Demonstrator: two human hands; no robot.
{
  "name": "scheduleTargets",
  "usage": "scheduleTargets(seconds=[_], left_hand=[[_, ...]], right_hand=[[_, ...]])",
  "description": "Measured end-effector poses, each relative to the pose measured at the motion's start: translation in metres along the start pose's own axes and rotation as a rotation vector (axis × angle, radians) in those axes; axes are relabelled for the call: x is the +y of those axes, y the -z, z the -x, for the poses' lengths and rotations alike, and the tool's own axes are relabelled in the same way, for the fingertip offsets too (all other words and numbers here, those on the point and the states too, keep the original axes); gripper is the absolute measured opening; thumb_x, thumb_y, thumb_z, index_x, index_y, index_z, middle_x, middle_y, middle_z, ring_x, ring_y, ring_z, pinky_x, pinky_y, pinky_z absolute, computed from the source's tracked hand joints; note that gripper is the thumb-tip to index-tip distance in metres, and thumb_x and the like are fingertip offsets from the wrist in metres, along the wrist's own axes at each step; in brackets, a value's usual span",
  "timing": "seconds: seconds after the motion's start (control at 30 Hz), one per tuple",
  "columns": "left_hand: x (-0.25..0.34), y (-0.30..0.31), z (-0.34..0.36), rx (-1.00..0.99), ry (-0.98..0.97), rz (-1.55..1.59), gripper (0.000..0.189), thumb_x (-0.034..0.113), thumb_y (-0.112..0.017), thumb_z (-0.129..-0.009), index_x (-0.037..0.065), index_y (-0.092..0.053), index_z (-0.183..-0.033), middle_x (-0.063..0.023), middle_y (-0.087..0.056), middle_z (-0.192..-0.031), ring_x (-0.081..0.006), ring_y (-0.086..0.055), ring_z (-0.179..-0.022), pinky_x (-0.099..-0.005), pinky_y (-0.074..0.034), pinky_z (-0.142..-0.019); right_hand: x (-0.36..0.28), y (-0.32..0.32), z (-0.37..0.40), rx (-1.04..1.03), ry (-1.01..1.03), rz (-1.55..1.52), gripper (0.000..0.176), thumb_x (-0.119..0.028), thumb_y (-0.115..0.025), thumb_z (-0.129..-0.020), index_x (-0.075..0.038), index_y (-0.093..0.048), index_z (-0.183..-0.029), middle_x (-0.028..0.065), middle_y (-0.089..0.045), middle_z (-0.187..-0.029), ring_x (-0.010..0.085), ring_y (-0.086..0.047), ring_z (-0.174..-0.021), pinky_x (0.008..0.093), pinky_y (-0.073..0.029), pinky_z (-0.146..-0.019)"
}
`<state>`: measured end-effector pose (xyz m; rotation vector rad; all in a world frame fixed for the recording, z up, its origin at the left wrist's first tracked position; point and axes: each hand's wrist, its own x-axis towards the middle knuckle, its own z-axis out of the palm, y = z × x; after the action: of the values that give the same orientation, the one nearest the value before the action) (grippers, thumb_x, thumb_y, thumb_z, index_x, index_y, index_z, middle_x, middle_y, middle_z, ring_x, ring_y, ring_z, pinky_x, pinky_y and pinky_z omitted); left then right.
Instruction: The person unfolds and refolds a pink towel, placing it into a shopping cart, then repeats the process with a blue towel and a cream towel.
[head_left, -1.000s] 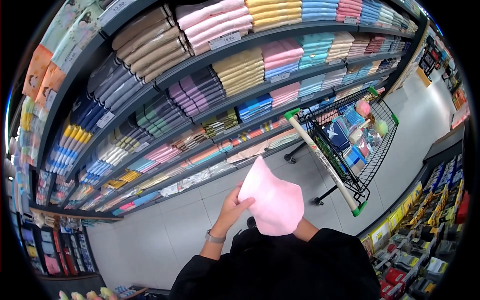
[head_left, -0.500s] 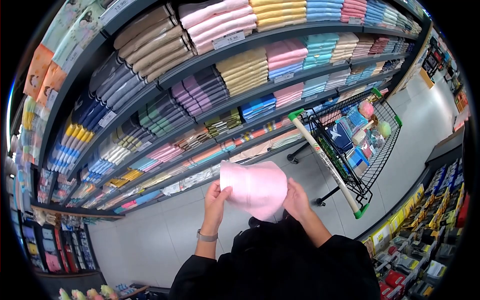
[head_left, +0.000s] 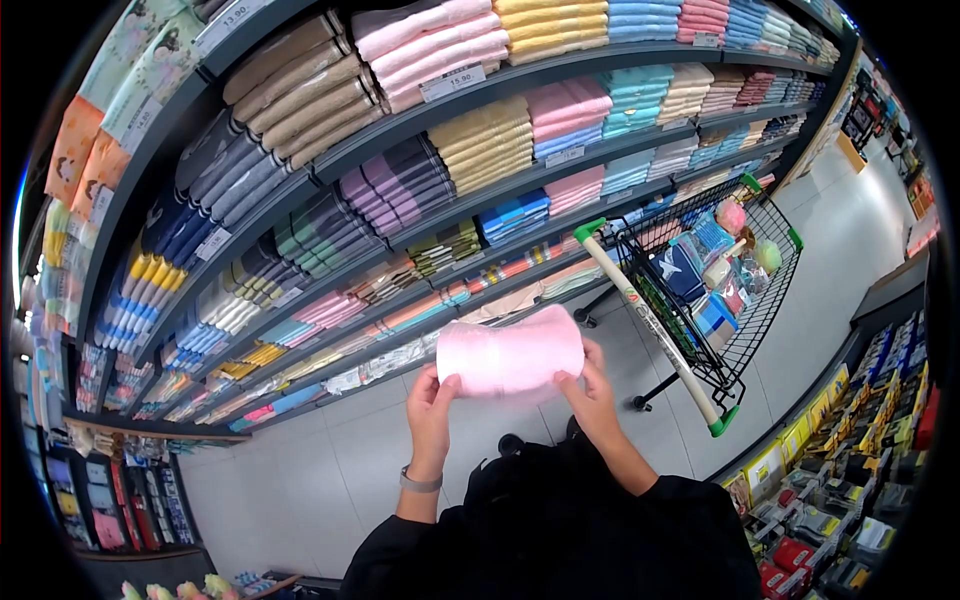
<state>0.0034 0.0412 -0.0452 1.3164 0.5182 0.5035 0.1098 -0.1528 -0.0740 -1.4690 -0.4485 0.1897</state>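
A folded pink towel (head_left: 508,355) is stretched between my two hands, above the floor and in front of the shelves. My left hand (head_left: 430,402) grips its left end, thumb on the near face and fingers behind. At the right end, my right hand (head_left: 587,388) pinches the lower corner with the thumb in front. The far side of the towel and the fingertips behind it are hidden.
Curved shelves (head_left: 355,135) packed with folded towels rise ahead. A shopping cart (head_left: 765,300) with several goods stands at the right on the tiled floor (head_left: 290,480). Another rack of packaged items (head_left: 820,520) borders the lower right.
My right hand has taken hold of the towel's right end, where it was open beside it. The towel is now held straighter and flatter; its drooping lower part has come up.
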Motion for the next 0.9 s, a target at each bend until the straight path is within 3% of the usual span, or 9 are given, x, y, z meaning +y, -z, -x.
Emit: scheduleTargets(seconds=[0.1, 0.3, 0.4, 0.5, 0.6, 0.7, 0.8, 0.9], left_hand=[[0.005, -0.005, 0.006, -0.017, -0.144, -0.087, 0.009, 0.004, -0.057, -0.091, -0.001, -0.06, -0.097, -0.0007, -0.052, -0.097, -0.0085, -0.052, -0.086, -0.0222, -0.043, -0.076], [0.013, -0.003, 0.013, 0.014, -0.232, -0.109, 0.012, 0.001, -0.06, -0.087, -0.002, -0.06, -0.098, -0.0029, -0.048, -0.104, -0.0123, -0.049, -0.095, -0.0243, -0.041, -0.081], [0.026, -0.007, 0.019, 0.022, -0.443, -0.427, 0.019, 0.007, -0.065, -0.083, -0.002, -0.061, -0.099, -0.0076, -0.045, -0.113, -0.0208, -0.045, -0.108, -0.0326, -0.039, -0.093], [0.035, -0.016, 0.029, 0.025, -0.603, -0.619, 0.029, 0.015, -0.069, -0.078, -0.001, -0.062, -0.101, -0.0145, -0.041, -0.127, -0.0303, -0.039, -0.122, -0.0413, -0.032, -0.102], [0.041, -0.012, 0.028, 0.005, -0.752, -0.76, 0.034, 0.019, -0.069, -0.078, -0.002, -0.061, -0.104, -0.0203, -0.035, -0.137, -0.0356, -0.032, -0.131, -0.0463, -0.028, -0.106], [0.043, -0.008, 0.026, -0.068, -0.733, -0.745, 0.04, 0.024, -0.064, -0.083, -0.006, -0.059, -0.11, -0.019, -0.037, -0.139, -0.0317, -0.037, -0.128, -0.0433, -0.031, -0.104], [0.044, -0.011, 0.028, -0.148, -0.594, -0.577, 0.034, 0.019, -0.06, -0.086, -0.006, -0.059, -0.109, -0.0194, -0.048, -0.128, -0.0303, -0.047, -0.117, -0.0395, -0.037, -0.099], [0.034, -0.006, 0.032, -0.102, -0.493, -0.466, 0.022, 0.009, -0.058, -0.086, -0.005, -0.059, -0.103, -0.0172, -0.056, -0.112, -0.0277, -0.055, -0.1, -0.033, -0.043, -0.088]], right_hand=[[-0.013, 0.004, -0.006, 0.052, 0.104, 0.189, 0.024, -0.004, -0.062, -0.082, 0.003, -0.064, -0.104, 0.0166, -0.042, -0.129, 0.0303, -0.041, -0.123, 0.0387, -0.032, -0.104], [-0.034, 0.01, -0.017, 0.023, 0.363, 0.254, 0.024, -0.004, -0.061, -0.08, 0.006, -0.064, -0.102, 0.021, -0.043, -0.135, 0.0347, -0.041, -0.126, 0.0444, -0.029, -0.108], [-0.043, 0.011, -0.017, -0.053, 0.317, 0.175, 0.024, -0.005, -0.06, -0.083, 0.007, -0.063, -0.103, 0.0213, -0.049, -0.133, 0.0316, -0.047, -0.122, 0.0412, -0.033, -0.105], [-0.048, 0.006, -0.01, -0.056, 0.147, -0.121, 0.022, -0.006, -0.058, -0.085, 0.007, -0.062, -0.102, 0.0166, -0.056, -0.12, 0.0247, -0.054, -0.11, 0.0334, -0.04, -0.095], [-0.041, 0.011, -0.003, -0.105, 0.038, -0.164, 0.027, -0.011, -0.056, -0.089, 0.01, -0.06, -0.106, 0.0133, -0.054, -0.114, 0.0197, -0.052, -0.104, 0.0279, -0.039, -0.089], [-0.045, 0.011, -0.002, -0.099, 0.045, -0.145, 0.027, -0.012, -0.057, -0.089, 0.009, -0.059, -0.106, 0.0105, -0.053, -0.107, 0.017, -0.052, -0.097, 0.0259, -0.039, -0.084], [-0.041, 0.014, -0.001, -0.147, 0.074, -0.102, 0.029, -0.013, -0.058, -0.09, 0.009, -0.059, -0.108, 0.0118, -0.054, -0.112, 0.0182, -0.052, -0.102, 0.0273, -0.04, -0.087], [-0.054, 0.008, -0.005, -0.19, 0.248, -0.022, 0.03, -0.013, -0.058, -0.09, 0.009, -0.059, -0.11, 0.0141, -0.053, -0.119, 0.0192, -0.052, -0.108, 0.0283, -0.04, -0.09]])
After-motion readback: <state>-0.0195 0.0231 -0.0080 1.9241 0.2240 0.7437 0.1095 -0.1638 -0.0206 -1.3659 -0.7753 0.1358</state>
